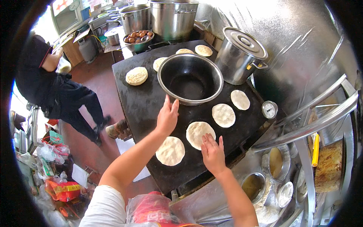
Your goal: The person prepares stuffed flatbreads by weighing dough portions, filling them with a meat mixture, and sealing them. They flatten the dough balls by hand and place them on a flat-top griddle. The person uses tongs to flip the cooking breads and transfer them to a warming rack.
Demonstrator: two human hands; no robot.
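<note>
My right hand (213, 154) lies with its fingers on the right edge of a pale dough round (198, 133) on a black griddle (133, 105). My left hand (168, 115) is at the near rim of a large steel bowl (190, 79), fingers apart; whether it touches the rim I cannot tell. Another pale dough round (170, 151) lies below it. Two smaller rounds, one (223, 115) and another (240, 100), lie right of the bowl. Browned flatbreads, one (137, 76) at the left and one (203, 50) at the back, lie around the bowl.
A lidded steel pot (241, 55) stands at the griddle's back right, near a dial thermometer (269, 109). A bowl of brown eggs (138, 37) and tall pots (173, 20) are behind. A person in dark clothes (56, 82) stands left. Curved metal rails (312, 124) rise at right.
</note>
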